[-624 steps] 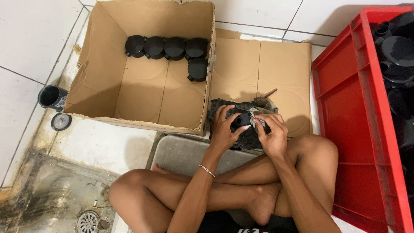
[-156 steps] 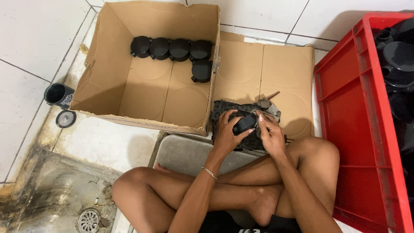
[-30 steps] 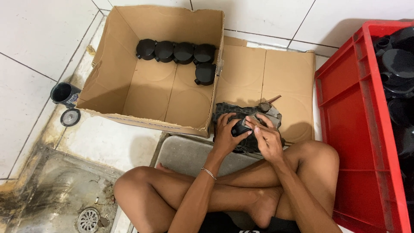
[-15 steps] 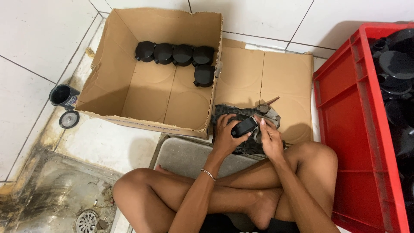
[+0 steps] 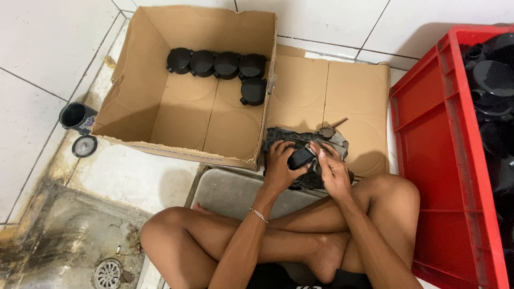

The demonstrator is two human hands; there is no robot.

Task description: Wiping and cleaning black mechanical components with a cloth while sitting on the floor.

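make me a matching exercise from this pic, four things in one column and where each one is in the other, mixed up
Things:
1. black caps
2. red crate
3. floor drain
4. black part

Places:
a. between the left hand and right hand
b. bottom left, in the stained floor
c. in a row inside the cardboard box
d. along the right edge, holding dark parts

Pairs: 1-c, 2-d, 3-b, 4-a

Black part [image 5: 300, 158], red crate [image 5: 428, 155], brown box [image 5: 176, 118]
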